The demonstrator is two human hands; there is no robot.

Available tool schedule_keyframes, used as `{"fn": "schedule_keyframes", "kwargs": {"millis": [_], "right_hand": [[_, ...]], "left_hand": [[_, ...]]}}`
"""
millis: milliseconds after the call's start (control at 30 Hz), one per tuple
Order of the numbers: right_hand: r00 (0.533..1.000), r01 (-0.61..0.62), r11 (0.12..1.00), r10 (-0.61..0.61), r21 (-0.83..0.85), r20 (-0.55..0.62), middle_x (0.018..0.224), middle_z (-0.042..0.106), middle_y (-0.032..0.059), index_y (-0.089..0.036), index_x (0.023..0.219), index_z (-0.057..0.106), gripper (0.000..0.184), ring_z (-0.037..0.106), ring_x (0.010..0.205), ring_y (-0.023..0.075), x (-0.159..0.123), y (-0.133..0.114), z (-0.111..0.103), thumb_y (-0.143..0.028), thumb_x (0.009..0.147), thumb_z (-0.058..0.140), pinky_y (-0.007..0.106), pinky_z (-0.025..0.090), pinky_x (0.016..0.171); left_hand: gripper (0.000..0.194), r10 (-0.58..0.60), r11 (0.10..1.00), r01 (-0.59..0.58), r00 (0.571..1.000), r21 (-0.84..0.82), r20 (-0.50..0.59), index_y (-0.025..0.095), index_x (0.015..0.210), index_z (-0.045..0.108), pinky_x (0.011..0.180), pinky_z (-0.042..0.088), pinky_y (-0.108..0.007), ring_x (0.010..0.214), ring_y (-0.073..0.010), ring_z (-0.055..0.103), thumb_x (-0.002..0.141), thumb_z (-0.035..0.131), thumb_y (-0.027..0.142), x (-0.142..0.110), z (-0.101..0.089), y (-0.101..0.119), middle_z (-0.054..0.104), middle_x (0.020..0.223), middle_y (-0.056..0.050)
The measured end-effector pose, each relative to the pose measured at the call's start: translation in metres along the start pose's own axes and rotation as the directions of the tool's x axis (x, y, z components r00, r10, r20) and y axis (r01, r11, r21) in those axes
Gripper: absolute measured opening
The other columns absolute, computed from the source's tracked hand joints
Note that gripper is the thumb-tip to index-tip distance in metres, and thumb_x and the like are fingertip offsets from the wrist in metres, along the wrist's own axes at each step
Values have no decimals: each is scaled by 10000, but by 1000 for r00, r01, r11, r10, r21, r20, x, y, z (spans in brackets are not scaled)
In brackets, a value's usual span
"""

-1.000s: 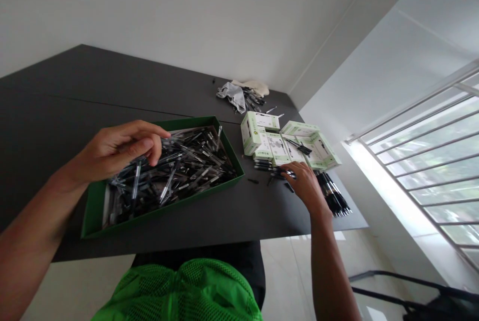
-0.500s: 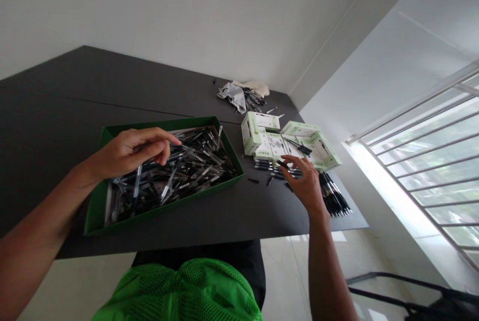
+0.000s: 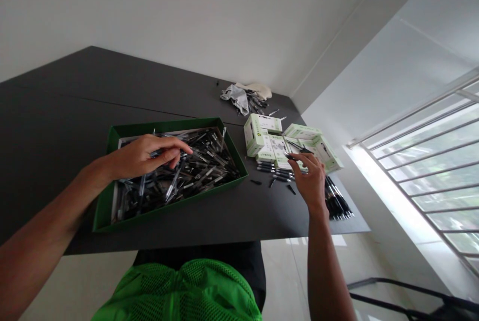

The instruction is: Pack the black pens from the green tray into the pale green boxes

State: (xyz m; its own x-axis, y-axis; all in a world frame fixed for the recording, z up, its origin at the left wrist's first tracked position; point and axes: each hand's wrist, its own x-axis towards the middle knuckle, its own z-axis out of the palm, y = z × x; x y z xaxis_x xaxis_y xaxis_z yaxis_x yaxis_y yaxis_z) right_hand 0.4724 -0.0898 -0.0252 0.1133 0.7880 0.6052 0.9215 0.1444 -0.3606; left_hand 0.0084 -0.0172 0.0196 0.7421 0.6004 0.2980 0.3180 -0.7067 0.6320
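Note:
A green tray (image 3: pixel 104 211) full of black and silver pen parts (image 3: pixel 194 171) lies on the dark table (image 3: pixel 56 111). My left hand (image 3: pixel 149 156) hovers over the tray with its fingers pinched together on a pen part. My right hand (image 3: pixel 310 178) is raised just above the table by the green and white boxes (image 3: pixel 262 134), its fingertips closed on a small dark piece. A few loose dark pens (image 3: pixel 275 173) lie under that hand.
A row of assembled black pens (image 3: pixel 337 203) lies near the table's right front corner. A grey cloth with more parts (image 3: pixel 239 97) sits at the back. A barred window (image 3: pixel 430 161) is on the right. My green mesh cap (image 3: pixel 179 291) fills the bottom.
My right hand lifted off the table and rose toward the boxes with a small piece. My left hand slid right over the tray.

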Motion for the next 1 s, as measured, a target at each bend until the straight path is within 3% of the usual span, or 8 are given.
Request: {"fn": "schedule_keyframes", "kwargs": {"millis": [167, 467, 733, 1000], "right_hand": [[998, -27, 999, 25, 23, 64, 1038, 784, 68, -257, 1044, 792, 251, 622, 846, 252, -3, -9, 2, -416, 1003, 603, 456, 411, 948], [996, -36, 999, 34, 15, 78, 971, 763, 50, -242, 1073, 781, 269, 570, 802, 230, -3, -11, 6, -437, 988, 618, 430, 400, 922], [994, -68, 983, 81, -170, 72, 996, 759, 67, -244, 1118, 778, 294, 572, 898, 270, 0, 22, 5, -428, 999, 583, 437, 346, 922], [984, -66, 976, 98, -209, 148, 1004, 789, 103, -235, 1022, 802, 344, 575, 1027, 320, 25, 54, 22, -462, 1000, 545, 501, 325, 989]], "left_hand": [[273, -12, 1000, 12, 1000, -5, 9, 122, 1206, 710, 653, 486, -162, 624, -65, 667, 1085, 478, 204, 1, -1, 5, 718, 718, 22], [271, -13, 999, 14, 1000, -37, 13, 125, 1206, 705, 661, 485, -173, 634, -72, 665, 1088, 473, 204, 1, 0, 6, 716, 717, 19], [275, -17, 999, 18, 1000, -43, 23, 136, 1214, 705, 668, 485, -180, 645, -83, 673, 1094, 473, 221, 0, 0, 4, 721, 730, 12], [286, -43, 999, 43, 999, -29, 20, 131, 1217, 708, 688, 492, -181, 667, -75, 674, 1097, 469, 231, 0, 0, 4, 727, 749, 12]]}}
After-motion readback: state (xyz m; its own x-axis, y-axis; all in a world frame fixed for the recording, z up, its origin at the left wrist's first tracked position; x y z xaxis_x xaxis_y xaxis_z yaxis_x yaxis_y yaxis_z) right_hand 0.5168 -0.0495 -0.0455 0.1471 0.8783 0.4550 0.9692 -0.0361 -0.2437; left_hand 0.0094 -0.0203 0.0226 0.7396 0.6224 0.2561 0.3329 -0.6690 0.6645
